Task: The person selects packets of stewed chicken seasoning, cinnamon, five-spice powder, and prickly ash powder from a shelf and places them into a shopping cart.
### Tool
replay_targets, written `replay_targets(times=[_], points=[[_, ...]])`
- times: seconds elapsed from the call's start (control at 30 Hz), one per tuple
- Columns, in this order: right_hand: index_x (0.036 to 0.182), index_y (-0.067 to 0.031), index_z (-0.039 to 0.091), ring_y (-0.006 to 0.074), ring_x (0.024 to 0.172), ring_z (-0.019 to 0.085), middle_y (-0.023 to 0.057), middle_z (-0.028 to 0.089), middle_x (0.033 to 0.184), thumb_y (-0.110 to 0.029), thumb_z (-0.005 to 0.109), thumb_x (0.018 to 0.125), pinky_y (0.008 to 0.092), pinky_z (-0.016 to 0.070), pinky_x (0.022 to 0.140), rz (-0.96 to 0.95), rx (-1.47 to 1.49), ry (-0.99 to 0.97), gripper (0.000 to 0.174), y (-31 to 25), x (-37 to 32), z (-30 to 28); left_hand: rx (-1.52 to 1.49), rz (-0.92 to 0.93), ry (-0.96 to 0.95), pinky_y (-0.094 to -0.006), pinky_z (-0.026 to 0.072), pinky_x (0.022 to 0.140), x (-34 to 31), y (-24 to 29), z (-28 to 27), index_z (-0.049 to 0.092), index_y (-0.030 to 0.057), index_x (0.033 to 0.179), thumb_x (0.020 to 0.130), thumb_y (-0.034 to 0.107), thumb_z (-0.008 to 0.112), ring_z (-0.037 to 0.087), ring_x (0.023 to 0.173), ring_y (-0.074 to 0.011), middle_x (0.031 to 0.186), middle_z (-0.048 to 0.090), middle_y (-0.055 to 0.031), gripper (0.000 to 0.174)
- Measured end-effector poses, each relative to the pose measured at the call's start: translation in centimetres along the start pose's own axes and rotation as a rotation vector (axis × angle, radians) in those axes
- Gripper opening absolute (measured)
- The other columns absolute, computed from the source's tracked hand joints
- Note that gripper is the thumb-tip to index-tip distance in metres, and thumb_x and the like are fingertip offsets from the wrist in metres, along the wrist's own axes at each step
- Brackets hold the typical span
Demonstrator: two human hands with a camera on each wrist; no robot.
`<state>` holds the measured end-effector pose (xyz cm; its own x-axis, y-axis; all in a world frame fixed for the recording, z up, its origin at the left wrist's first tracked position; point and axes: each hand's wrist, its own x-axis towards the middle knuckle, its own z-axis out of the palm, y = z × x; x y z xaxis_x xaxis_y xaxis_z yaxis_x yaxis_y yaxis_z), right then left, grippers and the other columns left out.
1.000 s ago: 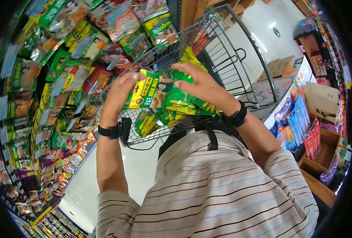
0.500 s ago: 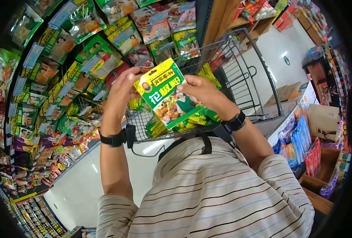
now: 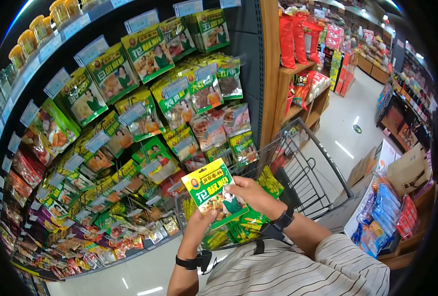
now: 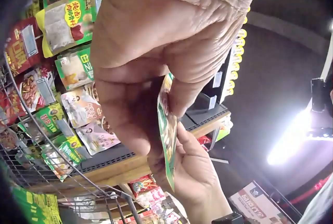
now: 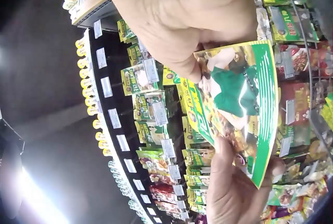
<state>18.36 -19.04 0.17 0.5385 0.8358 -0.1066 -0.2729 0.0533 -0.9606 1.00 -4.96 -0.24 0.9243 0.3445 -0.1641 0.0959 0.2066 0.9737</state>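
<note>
A flat green and yellow seasoning packet (image 3: pixel 214 190), with large white characters and a food picture on its front, is held up above the shopping cart (image 3: pixel 310 170). My left hand (image 3: pixel 199 229) pinches its lower left edge, the thumb lying on the printed front. At the right edge my right hand (image 3: pixel 256 197) grips it, thumb on the front too. In the left wrist view the packet (image 4: pixel 167 135) appears nearly edge-on between thumb and fingers. The right wrist view shows the lower front of the packet (image 5: pixel 239 94) with both thumbs against it. Several similar green and yellow packets (image 3: pixel 243 227) lie in the cart below.
Shelves of hanging seasoning bags (image 3: pixel 174 106) with price tags rise ahead and to the left. Yellow-lidded jars (image 3: pixel 41 29) line the top shelf. A wooden shelf post (image 3: pixel 270 64) stands beyond the cart. Cardboard boxes (image 3: pixel 411 170) and blue bags (image 3: pixel 379 217) are at the right.
The packet has turned from a tilted position to face me, and my left hand has moved from its upper left side to its lower left edge. The head view has lifted toward the shelves.
</note>
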Motion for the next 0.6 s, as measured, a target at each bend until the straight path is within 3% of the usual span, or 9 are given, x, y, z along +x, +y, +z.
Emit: replay_targets(times=[0.03,0.13,0.23,0.37,0.4,0.53,0.6], points=[[0.122,-0.0008,0.061,0.0045,0.087,0.058,-0.0011,0.066,0.104,-0.018,0.060,0.098,0.0203,0.0475,0.073,0.042,-0.025,-0.022,0.029,-0.7,-0.3,0.1,0.003,0.013,0.023,-0.0285,0.0458,0.090,0.0,-0.2,-0.1,0.056,0.0013,0.127,0.095,0.020,0.062,0.060,0.102,-0.0119,0.116,0.065,-0.0031,0.037],[0.123,-0.0025,0.061,0.0033,0.084,0.057,-0.0028,0.066,0.103,-0.019,0.060,0.097,0.0204,0.0467,0.070,0.014,-0.006,-0.054,0.030,0.6,0.3,-0.4,0.024,0.039,0.082,-0.0279,0.0452,0.090,-0.1,-0.2,0.0,0.057,0.0014,0.125,0.096,0.019,0.061,0.060,0.102,-0.0112,0.117,0.065,-0.0036,0.034],[0.116,-0.0047,0.063,0.0020,0.077,0.051,-0.0049,0.062,0.092,-0.025,0.060,0.097,0.0206,0.0406,0.062,-0.038,-0.068,-0.061,0.028,-2.0,-1.7,1.3,0.014,0.076,0.120,-0.0283,0.0455,0.090,-0.2,0.6,0.7,0.056,0.0015,0.125,0.096,0.019,0.061,0.060,0.102,-0.0116,0.117,0.065,-0.0042,0.034],[0.122,-0.0044,0.061,0.0030,0.083,0.054,-0.0038,0.064,0.098,-0.022,0.062,0.096,0.0210,0.0439,0.068,-0.072,-0.050,-0.071,0.031,-2.3,-2.1,1.2,0.006,0.130,0.105,-0.0279,0.0466,0.087,0.4,0.2,1.0,0.058,-0.0015,0.121,0.097,0.021,0.059,0.060,0.097,-0.0116,0.111,0.065,-0.0047,0.033],[0.124,-0.0035,0.060,0.0042,0.087,0.055,-0.0021,0.064,0.103,-0.021,0.061,0.097,0.0224,0.0461,0.073,-0.067,-0.081,-0.071,0.032,-2.2,-2.2,1.0,0.032,0.098,0.126,-0.0271,0.0502,0.077,0.4,0.1,1.0,0.059,-0.0011,0.117,0.098,0.022,0.059,0.062,0.090,-0.0113,0.105,0.066,-0.0047,0.030],[0.125,-0.0029,0.059,0.0051,0.092,0.056,-0.0005,0.065,0.107,-0.021,0.061,0.097,0.0235,0.0468,0.079,-0.034,-0.155,-0.058,0.033,-2.9,-2.7,0.7,0.061,0.133,0.130,-0.0243,0.0509,0.057,0.6,0.5,1.8,0.059,0.0003,0.111,0.099,0.023,0.058,0.062,0.075,-0.0105,0.095,0.066,-0.0053,0.026],[0.124,-0.0028,0.060,0.0050,0.092,0.055,-0.0004,0.064,0.107,-0.020,0.061,0.097,0.0234,0.0464,0.079,-0.071,-0.117,-0.044,0.032,-2.7,-2.9,0.5,0.062,0.100,0.095,-0.0260,0.0527,0.067,0.6,0.6,1.7,0.056,0.0000,0.119,0.098,0.021,0.058,0.063,0.084,-0.0118,0.103,0.066,-0.0061,0.029]])
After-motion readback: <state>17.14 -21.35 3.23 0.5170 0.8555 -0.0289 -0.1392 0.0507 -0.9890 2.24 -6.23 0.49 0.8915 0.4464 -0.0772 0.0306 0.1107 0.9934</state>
